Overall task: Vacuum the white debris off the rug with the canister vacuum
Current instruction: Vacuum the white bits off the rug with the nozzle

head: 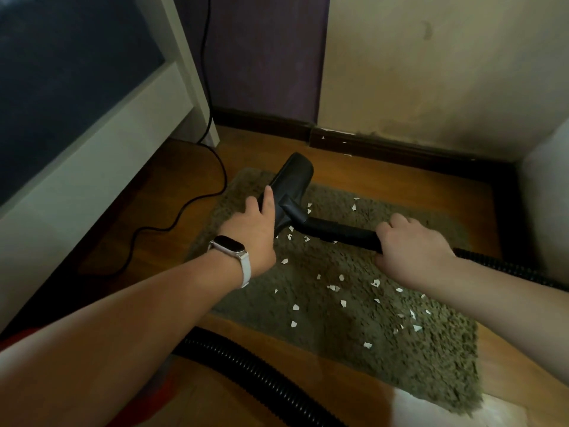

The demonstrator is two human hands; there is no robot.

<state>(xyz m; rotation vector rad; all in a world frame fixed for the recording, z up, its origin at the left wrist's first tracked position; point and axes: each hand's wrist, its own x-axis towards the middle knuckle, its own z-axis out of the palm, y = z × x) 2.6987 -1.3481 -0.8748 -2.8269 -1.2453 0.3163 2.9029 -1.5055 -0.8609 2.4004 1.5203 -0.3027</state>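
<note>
White debris (332, 288), in small torn scraps, lies scattered over the middle and right-hand part of an olive shag rug (400, 349) on a wooden floor (385, 177). Several scraps lie just beside the black floor nozzle (294, 177) of the canister vacuum.

Nozzle: over the rug's far left corner, set at a slant; whether it touches the pile cannot be told.

Wand (338, 229): runs rightward from the nozzle, low over the rug.

Right hand (412, 248): fingers (397, 223) curled round the wand's rear end, grasping it where the ribbed hose (508, 268) begins.

Left hand (251, 232): fingers (268, 200) straight and released, laid against the nozzle's left side. A smartwatch (229, 246) on a white strap sits on that wrist.

Hose: one run leaves rightward past the right forearm; another crosses the floor by the rug's near left corner.

Margins: a strip of bare floor separates the rug's far edge from the dark skirting board (385, 147). More bare floor lies left of the rug, crossed by a black cable (181, 211) that runs beside a white furniture frame (129, 127).
</note>
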